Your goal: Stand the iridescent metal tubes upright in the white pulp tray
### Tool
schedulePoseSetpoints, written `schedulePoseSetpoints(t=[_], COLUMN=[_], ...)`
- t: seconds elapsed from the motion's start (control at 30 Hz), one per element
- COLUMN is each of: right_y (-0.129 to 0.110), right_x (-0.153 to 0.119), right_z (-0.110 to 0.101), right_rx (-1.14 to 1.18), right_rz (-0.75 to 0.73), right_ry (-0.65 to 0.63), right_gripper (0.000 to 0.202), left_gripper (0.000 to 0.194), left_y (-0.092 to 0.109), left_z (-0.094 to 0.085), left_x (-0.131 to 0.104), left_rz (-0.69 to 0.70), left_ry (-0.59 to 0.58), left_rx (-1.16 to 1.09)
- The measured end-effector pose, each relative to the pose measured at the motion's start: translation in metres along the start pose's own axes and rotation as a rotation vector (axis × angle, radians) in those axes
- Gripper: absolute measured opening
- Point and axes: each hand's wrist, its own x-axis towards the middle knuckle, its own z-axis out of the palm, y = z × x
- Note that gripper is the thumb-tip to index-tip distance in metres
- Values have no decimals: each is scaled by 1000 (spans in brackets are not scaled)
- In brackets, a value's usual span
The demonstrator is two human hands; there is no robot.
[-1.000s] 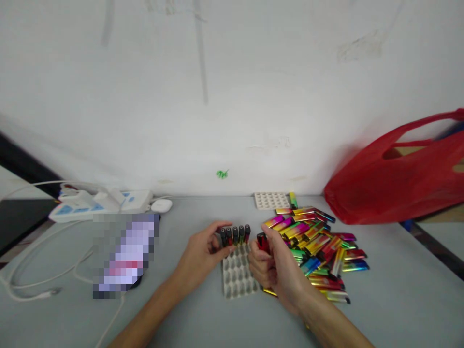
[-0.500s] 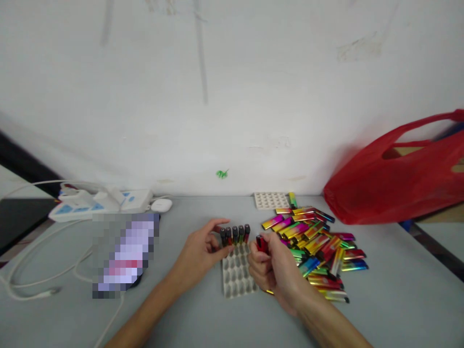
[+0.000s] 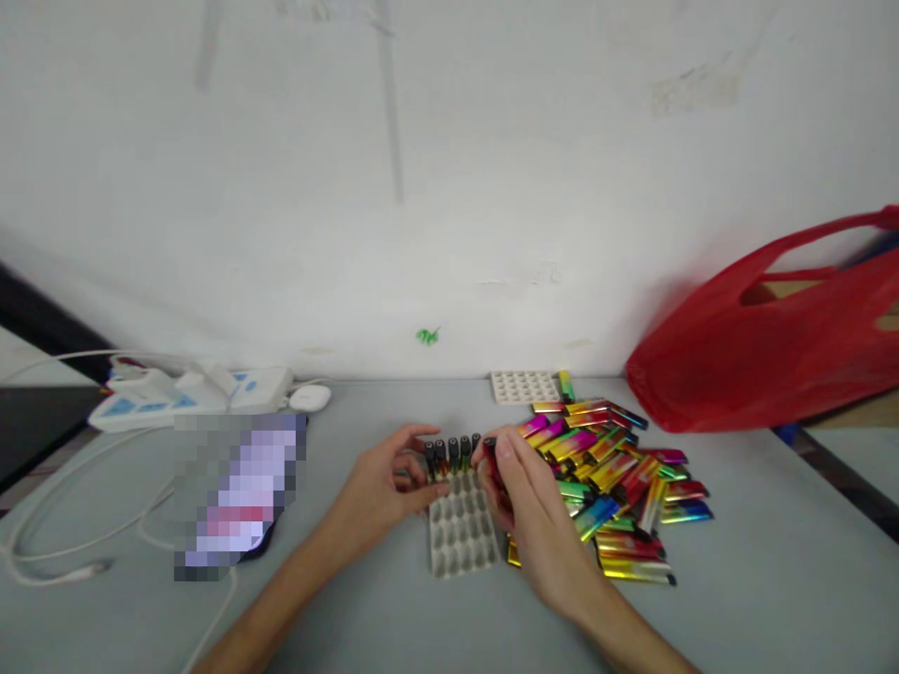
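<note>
A pale tray with rows of hollows (image 3: 464,535) lies on the table between my hands. Several lighters with black tops (image 3: 453,453) stand upright in a line along its far row. My left hand (image 3: 400,477) is at the tray's far left corner, fingers curved and apart beside the standing lighters, with the thumb at the tray's edge. My right hand (image 3: 523,505) is closed around a dark red lighter (image 3: 490,453) at the right end of that row. To the right spreads a heap of shiny multicoloured lighters (image 3: 611,473).
A second pale tray (image 3: 525,387) lies by the wall, with a green-yellow lighter beside it. A red bag (image 3: 758,346) sits at the right. On the left are a blurred-out phone (image 3: 245,496), a white power strip (image 3: 203,393) and white cables.
My right hand has moved slightly left and up with the lighter, closer to the upright row. My left hand has barely shifted.
</note>
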Motion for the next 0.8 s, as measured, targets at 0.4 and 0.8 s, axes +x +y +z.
schedulePoseSetpoints(t=[0.4, 0.8], right_y=[4, 1], right_x=[2, -2], right_z=[-6, -10], right_rx=[-77, -374], right_rz=[-50, -361], right_ry=[-65, -4], right_gripper=[42, 19], left_gripper=[45, 76], left_y=[3, -8], left_z=[5, 6], left_x=[1, 2], left_rz=[116, 168], left_ry=[69, 88], left_rx=[113, 67])
